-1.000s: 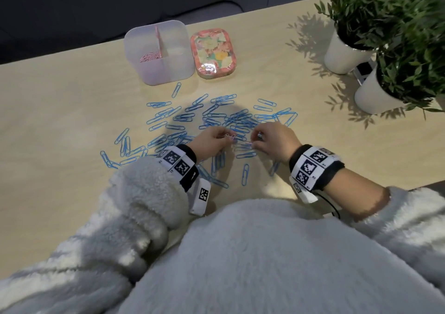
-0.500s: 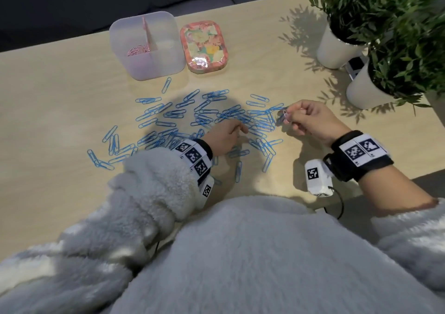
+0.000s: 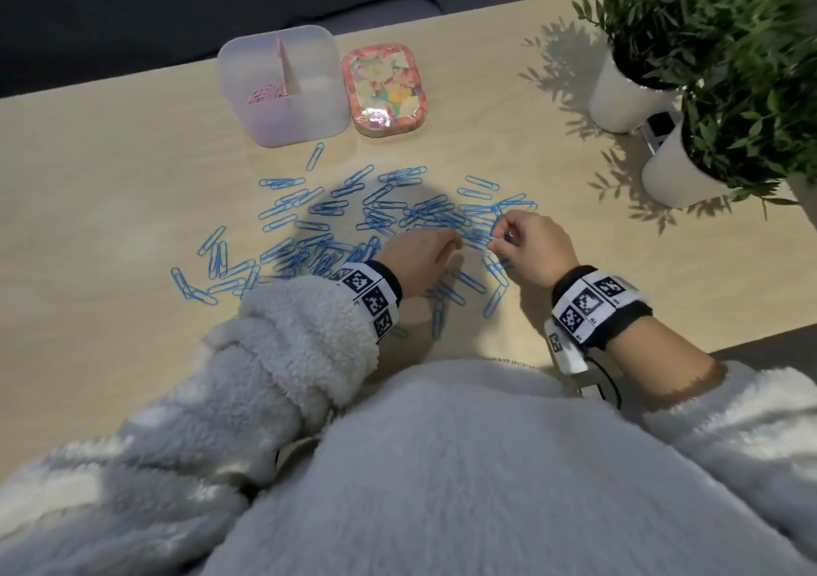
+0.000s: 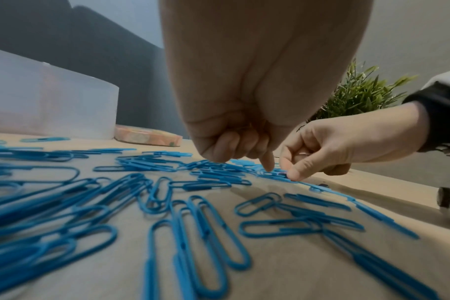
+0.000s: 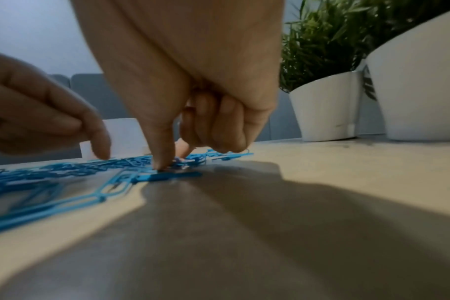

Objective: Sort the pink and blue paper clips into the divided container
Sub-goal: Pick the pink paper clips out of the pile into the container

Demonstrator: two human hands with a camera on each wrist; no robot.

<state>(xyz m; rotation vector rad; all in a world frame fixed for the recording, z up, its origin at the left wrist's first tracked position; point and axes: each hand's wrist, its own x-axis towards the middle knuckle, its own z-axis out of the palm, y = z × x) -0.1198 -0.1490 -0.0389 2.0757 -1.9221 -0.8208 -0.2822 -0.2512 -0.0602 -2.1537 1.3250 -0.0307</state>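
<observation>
Several blue paper clips [image 3: 336,222] [image 4: 198,229] lie scattered over the wooden table. At the back stands the clear divided container [image 3: 309,111] [image 4: 49,101], with pink clips [image 3: 265,94] in its left compartment. My left hand [image 3: 446,244] [image 4: 244,156] [image 5: 100,150] hovers over the pile's middle with its fingers curled and the index tip touching blue clips; I see nothing held in it. My right hand [image 3: 497,239] [image 4: 290,174] [image 5: 170,162] is just to the right of it. Its thumb and index finger pinch a pale clip [image 5: 183,161] at the pile's right side.
A floral tin [image 3: 384,89] sits right of the container. Two white pots with green plants [image 3: 628,93] [image 3: 681,173] stand at the far right, with a small device [image 3: 658,127] between them. The table's front edge runs close to my body.
My right hand swung out to the right edge of the pile half a second ago. It has come back down beside the left hand. The left hand has stayed over the pile's middle.
</observation>
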